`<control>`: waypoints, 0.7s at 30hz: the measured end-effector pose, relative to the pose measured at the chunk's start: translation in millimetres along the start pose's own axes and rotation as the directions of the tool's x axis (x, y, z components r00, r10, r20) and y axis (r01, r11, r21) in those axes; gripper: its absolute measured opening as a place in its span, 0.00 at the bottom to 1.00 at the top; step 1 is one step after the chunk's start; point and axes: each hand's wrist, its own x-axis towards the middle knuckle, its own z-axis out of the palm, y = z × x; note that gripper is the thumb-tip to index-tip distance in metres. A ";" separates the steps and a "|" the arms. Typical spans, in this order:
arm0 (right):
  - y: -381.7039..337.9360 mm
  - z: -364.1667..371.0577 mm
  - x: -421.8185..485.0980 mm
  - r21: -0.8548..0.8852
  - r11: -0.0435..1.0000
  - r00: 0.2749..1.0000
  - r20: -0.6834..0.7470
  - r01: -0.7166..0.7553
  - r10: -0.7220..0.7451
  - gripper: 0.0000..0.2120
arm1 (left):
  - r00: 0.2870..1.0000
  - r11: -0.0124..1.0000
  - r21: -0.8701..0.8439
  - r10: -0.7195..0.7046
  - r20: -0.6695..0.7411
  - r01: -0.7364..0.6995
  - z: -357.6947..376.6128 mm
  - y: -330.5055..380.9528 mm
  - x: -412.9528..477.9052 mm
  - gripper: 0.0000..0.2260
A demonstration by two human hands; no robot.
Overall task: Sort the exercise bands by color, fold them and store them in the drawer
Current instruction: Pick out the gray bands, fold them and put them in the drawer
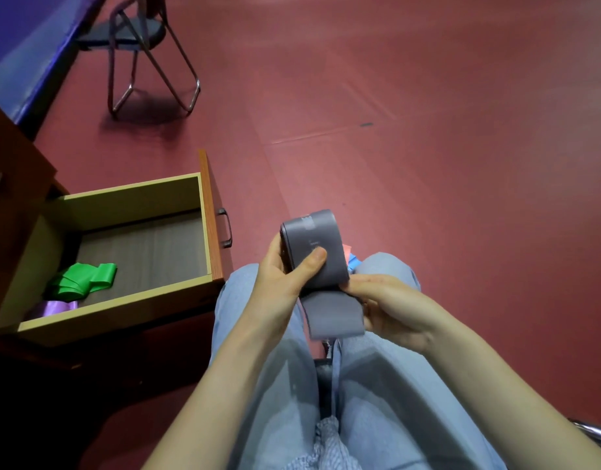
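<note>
At left, the open drawer (204,212) holds a green band (85,278) and a half-hidden purple band (54,307). Mid-frame, left hand (285,276) and right hand (387,310) pinch the folded grey band (321,252); blue and red scraps behind it are unclear.

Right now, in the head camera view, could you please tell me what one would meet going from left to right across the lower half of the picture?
Shiny purple band → bright green folded bands in the open wooden drawer → left hand → grey folded band → right hand.
</note>
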 end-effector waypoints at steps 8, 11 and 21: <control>5.0 -9.3 2.0 0.458 0.887 0.997 0.077 -0.059 0.026 0.25 | 0.953 0.972 0.236 -0.056 0.297 -0.016 -14.3 6.5 -10.5 0.25; 1.3 -10.2 1.2 0.438 0.899 0.998 0.062 -0.009 -0.021 0.44 | 0.945 0.965 0.261 -0.086 0.316 0.001 -15.9 6.9 -15.4 0.27; -10.9 -18.1 -3.9 0.275 0.961 0.988 0.146 0.004 -0.046 0.33 | 0.974 0.901 0.392 0.121 0.191 -0.188 3.3 -5.0 -24.3 0.22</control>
